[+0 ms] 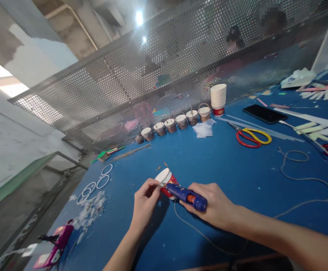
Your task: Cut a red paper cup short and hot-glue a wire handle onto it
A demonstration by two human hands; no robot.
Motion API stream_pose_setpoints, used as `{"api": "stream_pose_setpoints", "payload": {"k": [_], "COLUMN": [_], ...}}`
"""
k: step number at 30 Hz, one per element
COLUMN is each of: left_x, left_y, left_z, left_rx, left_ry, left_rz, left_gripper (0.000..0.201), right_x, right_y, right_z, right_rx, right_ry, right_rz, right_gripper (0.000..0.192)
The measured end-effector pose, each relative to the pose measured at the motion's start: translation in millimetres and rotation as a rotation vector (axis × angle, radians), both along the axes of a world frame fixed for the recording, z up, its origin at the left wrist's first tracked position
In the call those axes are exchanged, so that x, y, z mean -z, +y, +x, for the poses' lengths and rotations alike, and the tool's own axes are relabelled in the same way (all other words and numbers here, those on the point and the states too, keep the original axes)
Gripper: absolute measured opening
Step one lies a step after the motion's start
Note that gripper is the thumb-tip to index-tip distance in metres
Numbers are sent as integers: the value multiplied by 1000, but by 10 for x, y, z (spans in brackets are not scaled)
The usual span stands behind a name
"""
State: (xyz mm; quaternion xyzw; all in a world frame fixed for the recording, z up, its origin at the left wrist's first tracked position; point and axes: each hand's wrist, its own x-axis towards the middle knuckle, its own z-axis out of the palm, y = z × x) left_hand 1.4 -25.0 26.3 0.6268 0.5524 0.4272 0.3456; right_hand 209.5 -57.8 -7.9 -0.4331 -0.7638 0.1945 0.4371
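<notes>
Item: gluing step, by my read. My left hand (144, 198) pinches the paper cup (166, 181) on the blue table (223, 169); my right hand (213, 203) grips the glue gun (186, 195), nozzle at cup. Next needs steady squeeze.

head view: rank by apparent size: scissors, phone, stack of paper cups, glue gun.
1. scissors
2. phone, close to the scissors, unsure
3. glue gun in right hand, nearer the camera and partly covered
4. stack of paper cups, farthest away
</notes>
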Motion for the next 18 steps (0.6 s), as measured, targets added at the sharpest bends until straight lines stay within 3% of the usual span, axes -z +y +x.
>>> {"api": "stream_pose_setpoints", "payload": {"k": [9, 18], "left_x": [22, 52], "left_y": [28, 54], "left_z": [-40, -78], "left_rx": [19, 77], "left_ry": [-74, -97], "left_rz": [0, -3], "left_gripper": [13, 11], "right_x": [-21, -49], "right_y": [51, 53], "right_z": [60, 63], "right_rx": [83, 66], "right_ry": [45, 80], "right_rz": [-33, -57], "right_gripper": [25, 28]}}
